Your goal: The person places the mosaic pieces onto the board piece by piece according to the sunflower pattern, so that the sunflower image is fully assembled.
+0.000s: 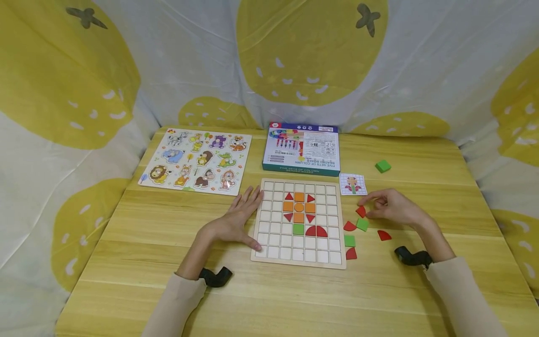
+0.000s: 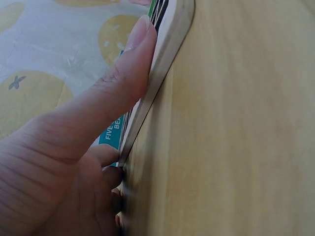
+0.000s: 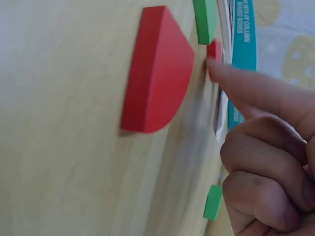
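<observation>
My left hand (image 1: 232, 223) lies with fingers spread along the left edge of a wooden grid board (image 1: 269, 264); its thumb (image 2: 118, 73) rests on the rim. On the board, orange pieces with red triangles form a flower shape, above a green square (image 1: 298, 229) and two red quarter circles (image 1: 316, 231). Right of the board, my right hand (image 1: 393, 206) pinches another red quarter circle (image 1: 360, 212) between thumb and index finger, low over the table; the other fingers (image 3: 261, 172) are curled in. Close by lie a green square (image 1: 362, 224) and a red quarter circle (image 1: 349, 226).
A small pattern card (image 1: 353, 184) lies beyond the right hand. Behind the board is a flat box (image 1: 301, 150), and left of that an animal puzzle (image 1: 195, 161). More loose pieces include a red quarter circle (image 3: 160, 73) and a far green square (image 1: 383, 166).
</observation>
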{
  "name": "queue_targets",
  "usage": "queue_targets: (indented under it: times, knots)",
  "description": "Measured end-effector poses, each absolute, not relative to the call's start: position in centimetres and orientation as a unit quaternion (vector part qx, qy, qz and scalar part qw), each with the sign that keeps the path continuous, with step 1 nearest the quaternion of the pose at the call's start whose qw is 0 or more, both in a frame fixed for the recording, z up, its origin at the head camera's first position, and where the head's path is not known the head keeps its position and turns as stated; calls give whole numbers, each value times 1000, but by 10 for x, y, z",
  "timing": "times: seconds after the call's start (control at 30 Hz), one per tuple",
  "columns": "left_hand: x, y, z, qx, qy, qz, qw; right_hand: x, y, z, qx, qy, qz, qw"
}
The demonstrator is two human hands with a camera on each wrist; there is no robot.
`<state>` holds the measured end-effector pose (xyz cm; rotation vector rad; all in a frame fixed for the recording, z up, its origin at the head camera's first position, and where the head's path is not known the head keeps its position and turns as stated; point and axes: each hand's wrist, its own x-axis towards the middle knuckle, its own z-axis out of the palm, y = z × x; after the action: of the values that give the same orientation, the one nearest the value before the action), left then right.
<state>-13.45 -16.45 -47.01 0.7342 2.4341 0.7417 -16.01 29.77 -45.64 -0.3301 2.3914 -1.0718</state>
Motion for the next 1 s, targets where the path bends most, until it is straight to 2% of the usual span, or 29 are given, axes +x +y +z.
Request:
queue_targets:
  times: [0.53, 0.73, 0.87, 1.0]
  knots:
    - [-134, -164, -470, 270, 892, 270, 242, -157, 290, -462, -130, 878, -396, 236]
    - [-134, -163, -470, 269, 892, 272, 242, -151, 285, -461, -135, 896, -372, 200]
    - [-134, -163, -470, 269, 892, 272, 241, -136, 265, -453, -110, 893, -398, 181]
    - [-134, -163, -469, 268, 892, 272, 241, -116, 231, -448, -96, 872, -438, 196]
